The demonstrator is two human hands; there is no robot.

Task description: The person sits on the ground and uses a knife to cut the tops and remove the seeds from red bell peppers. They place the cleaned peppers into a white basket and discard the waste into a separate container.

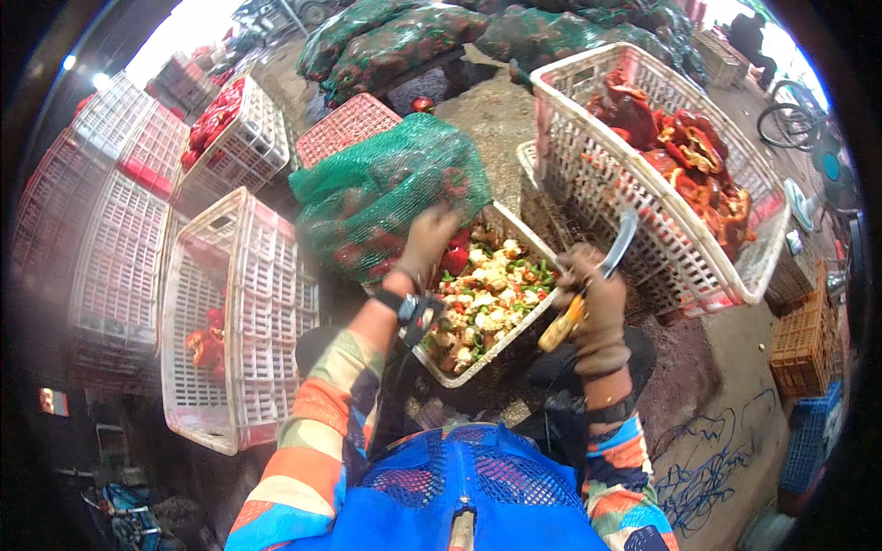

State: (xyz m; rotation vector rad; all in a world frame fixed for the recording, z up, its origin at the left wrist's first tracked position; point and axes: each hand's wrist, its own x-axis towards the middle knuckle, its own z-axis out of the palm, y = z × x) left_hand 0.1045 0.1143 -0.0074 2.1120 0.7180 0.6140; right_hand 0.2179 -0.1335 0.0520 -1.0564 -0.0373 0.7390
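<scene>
My left hand [431,237], gloved, is at the lower right edge of a green mesh sack [386,186] with red peppers inside; whether its fingers grip the mesh is blurred. A red pepper [455,256] shows just right of that hand. My right hand [589,289], in a brown glove, is closed around a knife [565,324] with a yellowish handle and a curved blade, which points up and right. Between and below the hands, a white plastic crate [475,374] holds pale pepper cores, seeds and green stems. The sack rests over the crate's far left part.
At the right, a large white crate [648,179] holds opened red peppers. Another white crate [238,324] at the left has a few red pieces. Stacked crates [120,255] stand farther left, a pink crate [344,127] behind the sack, and full mesh sacks [406,48] at the back.
</scene>
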